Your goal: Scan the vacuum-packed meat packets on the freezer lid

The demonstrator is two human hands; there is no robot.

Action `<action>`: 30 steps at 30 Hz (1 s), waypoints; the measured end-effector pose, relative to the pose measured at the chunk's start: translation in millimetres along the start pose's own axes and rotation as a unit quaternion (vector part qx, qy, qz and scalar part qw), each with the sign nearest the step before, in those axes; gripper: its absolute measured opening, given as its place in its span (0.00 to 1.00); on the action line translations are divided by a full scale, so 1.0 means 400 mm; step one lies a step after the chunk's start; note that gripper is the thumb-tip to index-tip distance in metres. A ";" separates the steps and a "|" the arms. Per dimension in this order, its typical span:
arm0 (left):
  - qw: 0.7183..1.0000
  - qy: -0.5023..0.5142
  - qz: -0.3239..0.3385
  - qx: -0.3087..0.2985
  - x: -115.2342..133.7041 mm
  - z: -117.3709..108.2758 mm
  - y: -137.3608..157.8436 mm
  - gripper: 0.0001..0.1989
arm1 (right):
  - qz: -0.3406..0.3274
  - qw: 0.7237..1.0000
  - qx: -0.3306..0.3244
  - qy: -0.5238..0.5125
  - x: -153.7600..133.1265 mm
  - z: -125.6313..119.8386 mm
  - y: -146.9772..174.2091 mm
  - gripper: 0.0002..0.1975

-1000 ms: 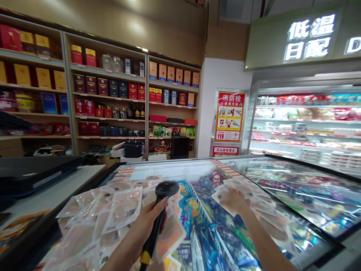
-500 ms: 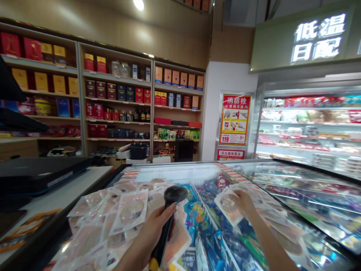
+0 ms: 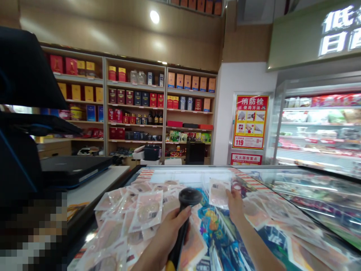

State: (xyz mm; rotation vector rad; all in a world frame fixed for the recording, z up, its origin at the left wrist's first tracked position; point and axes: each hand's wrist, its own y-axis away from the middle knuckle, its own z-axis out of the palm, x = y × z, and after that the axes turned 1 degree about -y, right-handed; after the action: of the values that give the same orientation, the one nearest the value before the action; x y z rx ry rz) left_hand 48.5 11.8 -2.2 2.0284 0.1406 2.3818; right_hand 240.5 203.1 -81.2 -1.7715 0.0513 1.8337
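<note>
In the head view, my left hand (image 3: 169, 229) is wrapped round the handle of a black barcode scanner (image 3: 189, 197), whose head points away from me. My right hand (image 3: 235, 205) pinches the right edge of a flat clear plastic packet (image 3: 219, 194), held up above the freezer to the right of the scanner. A pale label with a dark patch faces me on it. Many similar packets (image 3: 146, 210) lie overlapping left of my left hand. More flat packets (image 3: 279, 210) are spread right of my right hand.
The packets lie on a glass-topped chest freezer (image 3: 180, 173) with blue packages inside. A black device (image 3: 76, 169) sits on the counter at left, beside a dark monitor (image 3: 31, 71). Shelves of boxes (image 3: 135, 98) and a lit refrigerator (image 3: 318, 128) stand behind.
My right hand has brought its packet left, nearer the scanner, and turned it so its label shows. The view has swung left. My left hand keeps its hold on the scanner.
</note>
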 end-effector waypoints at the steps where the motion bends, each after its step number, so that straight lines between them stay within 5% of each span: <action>1: 1.000 0.000 0.002 -0.001 0.000 0.002 0.002 0.19 | 0.015 1.000 -0.003 -0.009 -0.004 0.003 0.005 0.16; 20: 0.999 -0.010 0.028 -0.025 -0.002 0.008 0.009 0.17 | 0.027 0.999 -0.022 -0.011 -0.025 0.004 0.024 0.14; 30: 0.995 -0.002 0.052 0.082 0.044 -0.053 0.004 0.16 | 0.054 0.997 -0.045 -0.014 0.000 0.018 0.032 0.18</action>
State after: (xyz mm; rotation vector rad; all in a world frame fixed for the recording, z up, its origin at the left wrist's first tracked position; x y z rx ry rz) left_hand 25.1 10.0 11.8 2.1603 0.2444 2.5051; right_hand 228.6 195.5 -85.1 -1.8355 0.0558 1.9644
